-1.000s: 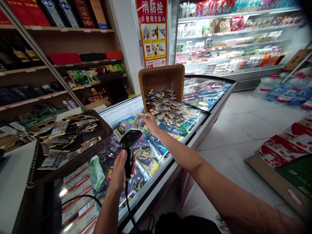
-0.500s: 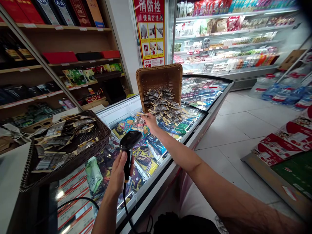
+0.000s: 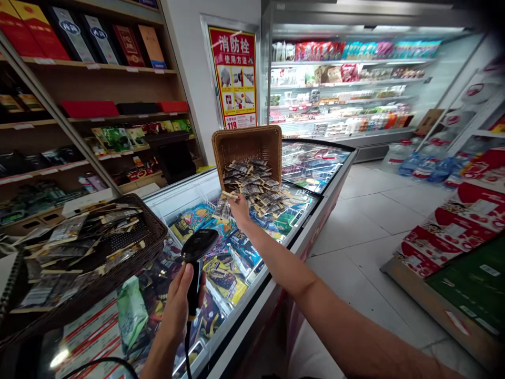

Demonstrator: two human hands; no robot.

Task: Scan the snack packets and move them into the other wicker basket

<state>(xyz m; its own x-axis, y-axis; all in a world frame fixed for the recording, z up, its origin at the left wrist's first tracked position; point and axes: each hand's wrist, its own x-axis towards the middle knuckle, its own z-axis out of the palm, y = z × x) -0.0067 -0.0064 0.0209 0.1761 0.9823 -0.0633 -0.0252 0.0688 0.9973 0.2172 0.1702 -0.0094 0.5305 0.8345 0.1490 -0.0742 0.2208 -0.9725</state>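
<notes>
My left hand is wrapped round the grip of a black handheld barcode scanner, its head pointing forward over the chest freezer. In my right hand is a small flat packet with a tan strip along its edge, pinched in front of the scanner. Just beyond it, a light brown wicker basket lies tipped toward me. Similar packets spill from it over the freezer's glass. At the left, a dark brown wicker basket holds more such packets.
Bagged frozen goods lie in the freezer under my hands. Price labels and a black cable are at the lower left. Stacked red cartons stand at the right, with large water bottles behind them.
The view has shifted, showing more of the back shelves. Red tint on the packet in my right hand has gone; it now looks grey. Both hands keep their holds.
</notes>
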